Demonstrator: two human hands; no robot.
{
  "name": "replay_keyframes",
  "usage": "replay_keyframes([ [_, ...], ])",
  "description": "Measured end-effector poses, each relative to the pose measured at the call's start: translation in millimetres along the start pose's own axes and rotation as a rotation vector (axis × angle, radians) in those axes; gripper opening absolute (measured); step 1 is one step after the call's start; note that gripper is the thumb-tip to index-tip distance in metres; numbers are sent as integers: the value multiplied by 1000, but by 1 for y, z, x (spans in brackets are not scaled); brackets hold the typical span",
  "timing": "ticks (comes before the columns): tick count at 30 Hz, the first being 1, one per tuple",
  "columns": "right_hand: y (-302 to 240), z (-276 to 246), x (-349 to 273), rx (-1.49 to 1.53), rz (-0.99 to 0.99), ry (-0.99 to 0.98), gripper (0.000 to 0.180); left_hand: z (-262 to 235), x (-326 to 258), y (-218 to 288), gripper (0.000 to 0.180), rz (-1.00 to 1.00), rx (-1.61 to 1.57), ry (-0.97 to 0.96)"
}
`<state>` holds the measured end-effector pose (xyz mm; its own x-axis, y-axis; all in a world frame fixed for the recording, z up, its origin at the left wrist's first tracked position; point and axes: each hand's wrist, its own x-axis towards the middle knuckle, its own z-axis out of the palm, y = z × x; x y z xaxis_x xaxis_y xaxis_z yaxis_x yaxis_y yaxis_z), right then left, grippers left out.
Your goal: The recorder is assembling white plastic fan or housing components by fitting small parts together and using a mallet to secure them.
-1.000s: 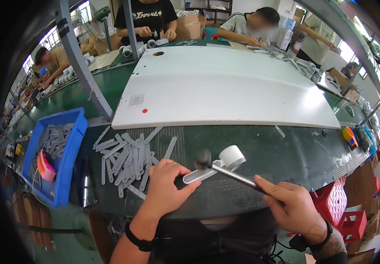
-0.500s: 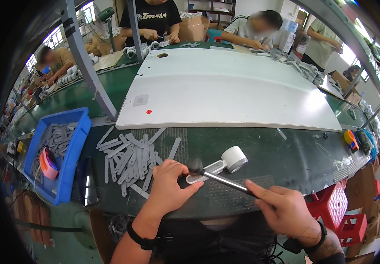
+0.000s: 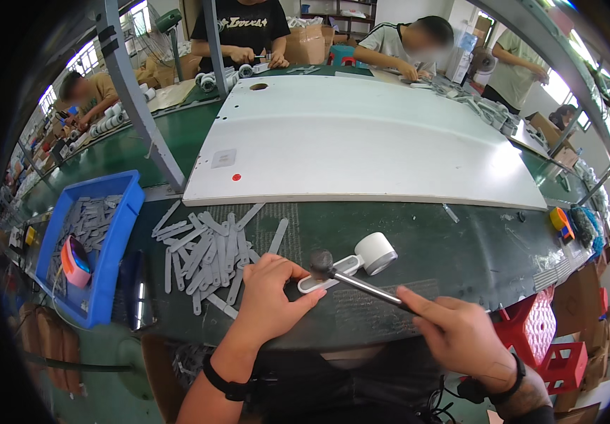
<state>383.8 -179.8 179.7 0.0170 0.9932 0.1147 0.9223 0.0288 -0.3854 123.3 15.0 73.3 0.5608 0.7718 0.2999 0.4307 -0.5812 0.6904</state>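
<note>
My left hand (image 3: 269, 297) pinches the near-left end of a white handle with a long oval recess, which ends in a round white head (image 3: 377, 253) with a grey rim. It lies on the green tabletop. In my right hand (image 3: 460, 336) is a hammer (image 3: 372, 289) with a metal shaft and a dark, rounded head. The hammer head hangs over the handle's left part, close to my left fingers; whether it touches is unclear. Just left of my left hand lies a loose pile of flat grey strips (image 3: 213, 251).
A blue bin (image 3: 129, 215) at the left holds more grey strips and a pink-orange object (image 3: 75, 261). Beyond the work area lies a large white board (image 3: 361, 155). A grey post (image 3: 139, 99) rises at its left. Red stools (image 3: 531, 325) stand right; several people work across the table.
The hammer head has shifted slightly right over the handle, together with a small movement of my right hand. My left hand keeps its hold, and the view has moved a little.
</note>
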Motion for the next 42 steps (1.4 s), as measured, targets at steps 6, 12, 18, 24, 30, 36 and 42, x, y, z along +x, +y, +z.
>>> replay_keyframes([
  [6,19,16,-8,123,48,99,59,0,2,-3,29,17,1,5],
  [12,18,26,-13,236,3,223,59,3,4,-2,30,36,6,13],
  [18,22,20,-22,240,53,125,60,-2,-1,0,28,178,72,43],
  [24,62,17,-77,398,300,477,52,-7,5,37,21,-36,-393,21],
  [30,85,20,-107,549,514,690,51,47,126,68,32,-265,-656,67],
  [36,102,30,-132,462,529,710,57,104,161,92,75,-42,-592,79],
  [42,136,26,-144,323,622,713,57,57,89,65,42,95,-79,86],
])
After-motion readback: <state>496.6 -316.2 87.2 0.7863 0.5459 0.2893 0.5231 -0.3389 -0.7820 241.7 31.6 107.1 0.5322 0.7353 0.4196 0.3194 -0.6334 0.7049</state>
